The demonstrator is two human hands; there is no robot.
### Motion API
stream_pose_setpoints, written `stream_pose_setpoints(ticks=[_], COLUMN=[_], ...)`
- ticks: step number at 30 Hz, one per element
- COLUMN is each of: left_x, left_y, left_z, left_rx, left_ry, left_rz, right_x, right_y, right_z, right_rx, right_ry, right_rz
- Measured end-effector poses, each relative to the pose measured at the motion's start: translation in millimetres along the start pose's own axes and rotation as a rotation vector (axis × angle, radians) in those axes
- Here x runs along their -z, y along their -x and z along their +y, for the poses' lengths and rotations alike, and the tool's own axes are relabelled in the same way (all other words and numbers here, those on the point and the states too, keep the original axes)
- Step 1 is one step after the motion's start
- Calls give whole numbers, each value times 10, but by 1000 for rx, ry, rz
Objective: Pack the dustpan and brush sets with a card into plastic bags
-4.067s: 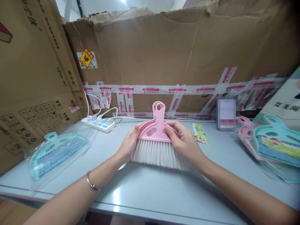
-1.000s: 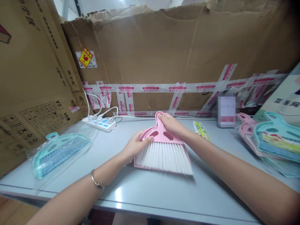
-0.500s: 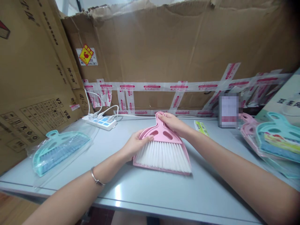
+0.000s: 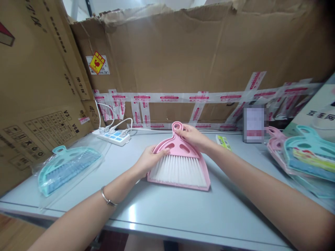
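A pink hand brush [image 4: 182, 167] with white bristles lies nested on a pink dustpan [image 4: 206, 170], handles together and pointing away from me. My left hand [image 4: 150, 161] grips the left side of the pair, thumb on top over the brush's edge and the other fingers hidden underneath. My right hand [image 4: 193, 137] is closed round the handles at the top, with its thumb by the hanging hole. The set is tilted a little above the table [image 4: 146, 212].
A turquoise dustpan set [image 4: 69, 167] in clear plastic lies at left. More wrapped sets in turquoise [image 4: 309, 146] and pink [image 4: 274, 144] are piled at right. Behind stand a power strip [image 4: 112, 136], a greenish label [image 4: 223, 142], a blurred screen device [image 4: 254, 122] and large cardboard boxes [image 4: 167, 52].
The brush and dustpan have shifted slightly up and to the left with both hands on them. The brush sits slightly further inside the dustpan's right edge.
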State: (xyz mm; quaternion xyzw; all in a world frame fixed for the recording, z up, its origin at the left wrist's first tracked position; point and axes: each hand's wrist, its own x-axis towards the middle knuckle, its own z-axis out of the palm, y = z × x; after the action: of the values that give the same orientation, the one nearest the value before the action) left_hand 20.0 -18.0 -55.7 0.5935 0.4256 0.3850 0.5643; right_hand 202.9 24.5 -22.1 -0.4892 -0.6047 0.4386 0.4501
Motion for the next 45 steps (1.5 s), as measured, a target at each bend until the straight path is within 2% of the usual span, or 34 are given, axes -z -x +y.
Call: stream_pose_setpoints(ticks=[3, 4, 6, 8, 10, 13, 18, 23, 25, 27, 29, 31, 32, 34, 36, 38, 39, 42, 45], left_x=[42, 62, 100, 128, 139, 134, 120, 117, 109, 96, 78, 58, 48, 32, 21, 14, 10, -7, -28], left_y=[-6, -11, -18, -23, -23, -20, -25, -35, -37, -38, -38, -38, -38, -37, -35, -30, -27, -14, 10], left_z=[47, 61, 82, 93, 96, 95, 100, 98, 92, 83, 72, 61, 56, 51, 53, 67, 76, 108, 132], left_rx=[22, 19, 2, -15, -30, -44, -28, -10, -6, 0, 5, 12, 16, 21, 24, 19, 8, -45, -86], left_ry=[36, 52, 84, 99, 98, 91, 88, 91, 99, 124, 167, 221, 254, 321, 369, 386, 389, 423, 452], left_rz=[57, 80, 111, 127, 128, 117, 152, 191, 201, 207, 216, 225, 227, 239, 248, 249, 245, 245, 210], right_x=[346, 516, 891, 1242, 1504, 1696, 1732, 1682, 1639, 1565, 1439, 1238, 1109, 809, 488, 201, 84, -141, -220], right_y=[-64, -93, -136, -136, -93, -9, 55, 38, 26, 64, 190, 398, 514, 723, 845, 859, 835, 724, 666], right_z=[-46, -29, 61, 208, 375, 580, 688, 556, 373, 90, -250, -561, -676, -786, -733, -569, -473, -232, -130], right_rx=[-48, -65, -118, -183, -243, -293, -309, -365, -374, -353, -274, -108, -23, 102, 155, 159, 141, 55, -5], right_ry=[21, 72, 257, 368, 452, 517, 559, 585, 591, 585, 524, 330, 218, 19, -89, -125, -143, -224, -273], right_rz=[-53, -7, 170, 273, 329, 343, 310, 197, 155, 135, 112, 112, 150, 138, 12, -158, -187, -54, 93])
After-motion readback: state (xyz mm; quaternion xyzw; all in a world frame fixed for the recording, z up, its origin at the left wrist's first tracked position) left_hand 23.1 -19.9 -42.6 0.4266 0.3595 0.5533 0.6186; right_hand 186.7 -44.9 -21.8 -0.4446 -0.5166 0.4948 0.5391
